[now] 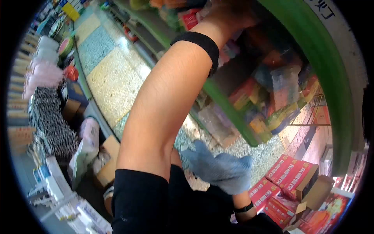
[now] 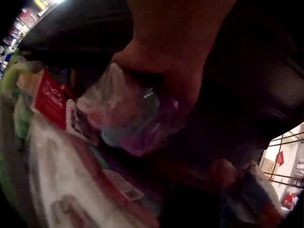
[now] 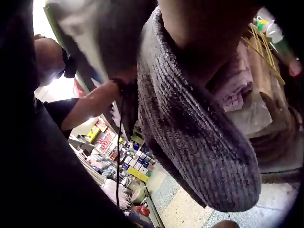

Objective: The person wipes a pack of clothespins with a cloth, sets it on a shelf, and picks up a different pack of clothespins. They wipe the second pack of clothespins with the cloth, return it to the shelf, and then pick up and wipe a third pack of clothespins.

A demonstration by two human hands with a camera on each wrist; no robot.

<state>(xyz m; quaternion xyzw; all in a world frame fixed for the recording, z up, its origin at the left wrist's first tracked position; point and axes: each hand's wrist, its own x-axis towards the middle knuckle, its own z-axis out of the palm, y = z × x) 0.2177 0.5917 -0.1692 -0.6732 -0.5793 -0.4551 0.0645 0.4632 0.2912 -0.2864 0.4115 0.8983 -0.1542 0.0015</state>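
Observation:
In the head view, the left arm reaches to the upper right, its hand (image 1: 230,13) blurred among packaged goods on a green-edged shelf (image 1: 230,113). The left wrist view shows that hand (image 2: 164,69) curled over a clear plastic packet (image 2: 135,116) with pink, teal and purple contents; its fingertips are hidden. Low in the head view, a ribbed grey-blue cloth (image 1: 218,165) covers most of the right hand (image 1: 240,199). The same cloth (image 3: 194,128) hangs over the hand in the right wrist view, hiding the fingers, so their pose cannot be told.
Red boxes (image 1: 292,175) and an opened cardboard box (image 1: 317,191) stand at the lower right. Stacked dark goods (image 1: 52,121) and pink mop-like heads (image 1: 43,76) line the left side. A tiled floor (image 1: 109,70) runs between the displays. Colourful packets (image 1: 249,93) fill the shelf.

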